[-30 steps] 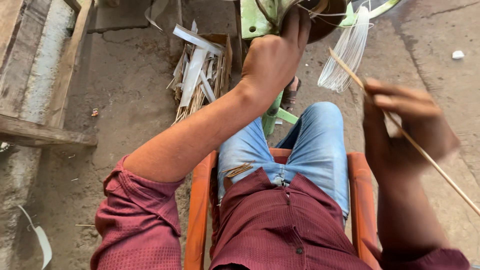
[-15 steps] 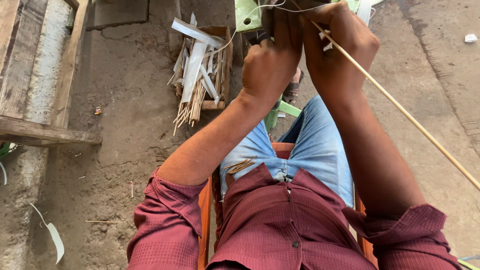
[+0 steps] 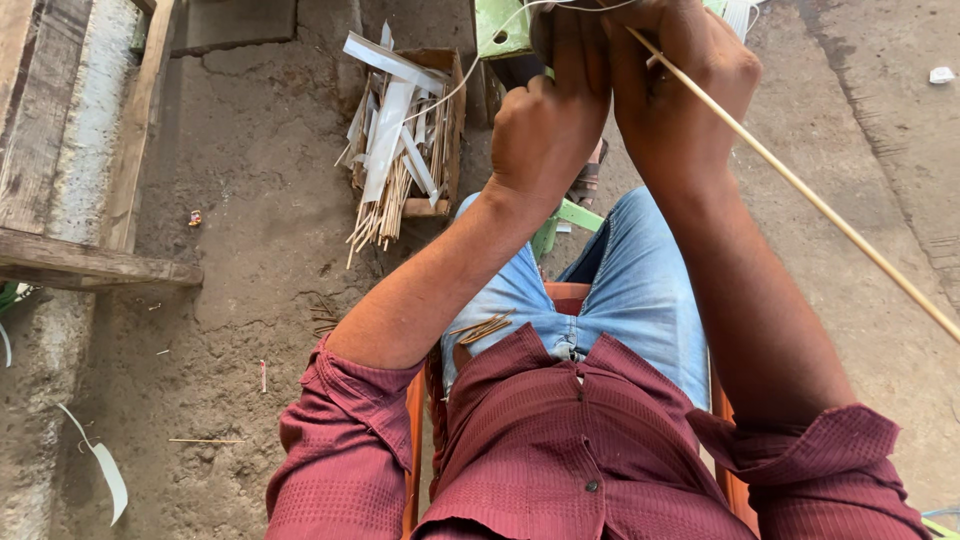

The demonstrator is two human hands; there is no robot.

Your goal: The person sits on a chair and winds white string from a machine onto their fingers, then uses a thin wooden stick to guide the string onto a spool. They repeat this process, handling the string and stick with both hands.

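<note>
I sit on an orange chair (image 3: 416, 420) in a maroon shirt and blue jeans. Both my hands are raised together at the top of the view, in front of a green metal frame (image 3: 500, 28). My right hand (image 3: 672, 92) grips a long thin pale stick (image 3: 820, 205) that slants down to the right edge. My left hand (image 3: 545, 120) is closed beside it, fingers curled at the stick's upper end near a thin white strand (image 3: 470, 70); what it holds is hidden. A few short sticks (image 3: 485, 327) lie on my lap.
A small cardboard box (image 3: 432, 130) with several thin sticks and white strips stands on the dirt floor to the left of my knee. Wooden planks (image 3: 70, 150) lie at the far left. White scraps (image 3: 105, 480) lie on the ground.
My right hand has come up from the right with the long stick and joined my left hand at the green frame. The view has tilted slightly downward.
</note>
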